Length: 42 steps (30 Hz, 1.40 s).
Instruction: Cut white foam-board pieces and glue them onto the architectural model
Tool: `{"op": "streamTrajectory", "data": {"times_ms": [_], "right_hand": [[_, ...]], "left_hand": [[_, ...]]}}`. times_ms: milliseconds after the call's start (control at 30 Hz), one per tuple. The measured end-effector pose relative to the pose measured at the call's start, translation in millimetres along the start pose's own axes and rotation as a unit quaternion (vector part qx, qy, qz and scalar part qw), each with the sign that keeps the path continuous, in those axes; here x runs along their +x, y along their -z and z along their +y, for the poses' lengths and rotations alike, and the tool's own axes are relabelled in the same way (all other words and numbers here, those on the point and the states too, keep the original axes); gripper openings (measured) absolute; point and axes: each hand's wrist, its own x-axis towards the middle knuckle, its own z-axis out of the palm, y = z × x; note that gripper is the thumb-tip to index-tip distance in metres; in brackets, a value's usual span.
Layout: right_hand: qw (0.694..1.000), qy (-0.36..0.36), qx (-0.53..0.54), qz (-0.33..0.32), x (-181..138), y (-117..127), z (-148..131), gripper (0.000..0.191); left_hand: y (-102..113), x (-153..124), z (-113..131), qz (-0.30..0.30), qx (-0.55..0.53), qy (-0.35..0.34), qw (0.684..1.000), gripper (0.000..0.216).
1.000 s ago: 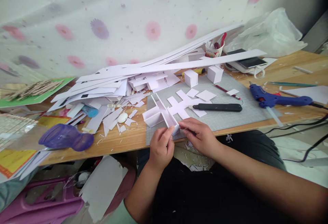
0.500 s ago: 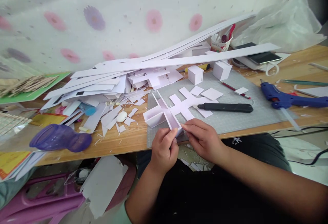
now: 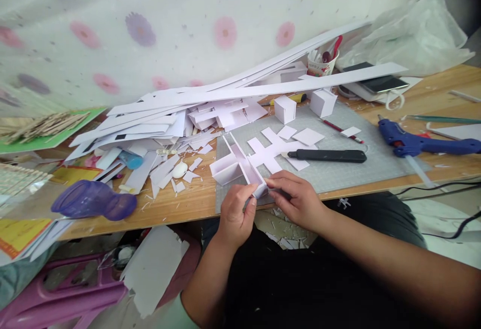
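A white foam-board model (image 3: 240, 161), cross-shaped with upright walls, stands on the grey cutting mat (image 3: 338, 178) at the table's front edge. My left hand (image 3: 237, 213) pinches the near end of its long channel from the left, thumb and forefinger closed. From the right, my right hand (image 3: 295, 196) grips the same near end between thumb and fingers. Beyond my right hand lie a flat white cut-out (image 3: 272, 151) with notched arms and a black craft knife (image 3: 326, 155). My fingertips partly hide the end of the channel.
Two white boxes (image 3: 284, 110) stand at the mat's back. A blue glue gun (image 3: 421, 139) lies to the right. Long white strips (image 3: 225, 93) and scraps are piled behind and left, near a purple translucent container (image 3: 93, 199). A red pencil (image 3: 343, 131) rests on the mat.
My left fingers have shifted slightly on the near end of the model, and the thumb shows lower. The right hand keeps nearly the same grip. The view has moved a little.
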Motion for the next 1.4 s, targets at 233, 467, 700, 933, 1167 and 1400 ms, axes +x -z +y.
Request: {"op": "streamTrajectory", "data": {"times_ms": [233, 467, 700, 933, 1167, 1400], "right_hand": [[1.0, 0.009, -0.006, 0.006, 0, -1, -1, 0.034], [1.0, 0.015, -0.023, 0.008, -1, -1, -2, 0.034], [0.999, 0.021, -0.04, 0.007, -2, -2, -1, 0.033], [0.999, 0.025, -0.029, 0.007, 0, -2, 0, 0.031], [1.0, 0.022, -0.007, 0.01, 2, -3, 1, 0.029], [1.0, 0.023, -0.006, 0.015, 1, -4, 4, 0.03]], "left_hand": [[0, 0, 1, -0.007, -0.003, 0.001, 1.0, 0.035], [-7, 7, 5, 0.033, -0.058, 0.037, 0.997, 0.02], [-10, 14, 6, 0.041, -0.094, 0.051, 0.993, 0.017], [-9, 14, 6, 0.029, -0.116, 0.066, 0.991, 0.013], [-7, 14, 4, 0.008, -0.158, 0.093, 0.983, 0.006], [-7, 14, 3, -0.006, -0.167, 0.092, 0.982, 0.007]]}}
